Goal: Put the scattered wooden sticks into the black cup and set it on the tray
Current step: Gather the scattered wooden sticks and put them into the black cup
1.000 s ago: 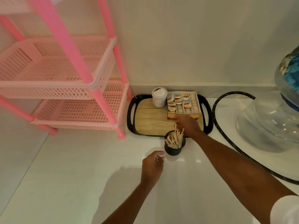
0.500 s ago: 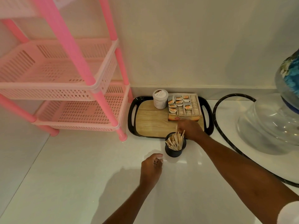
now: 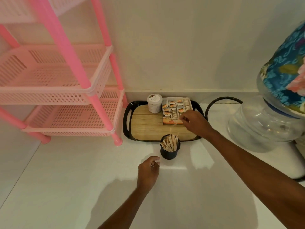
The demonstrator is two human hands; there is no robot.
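Standing on the white counter point(image 3: 66, 187), the cup point(image 3: 170, 150) sits just in front of the tray's near rim, off the tray point(image 3: 127, 119), with a bundle of sticks point(image 3: 170, 142) upright inside it. The right hand point(image 3: 195, 122) hovers over the tray's right part, beside the box point(image 3: 176, 111) of sachets; its fingers are pinched together and one stick point(image 3: 173, 125) slants down from the pinch toward the cup, so the grip appears closed on that stick. The left hand point(image 3: 147, 171) rests low on the counter just left of the cup, apart from it; its fingers are curled loosely, and whether the grip holds anything cannot be told. A white jar point(image 3: 154, 105) stands at the tray's far edge. A pink rack point(image 3: 62, 96) stands to the left, and a water bottle point(image 3: 270, 123) to the right.
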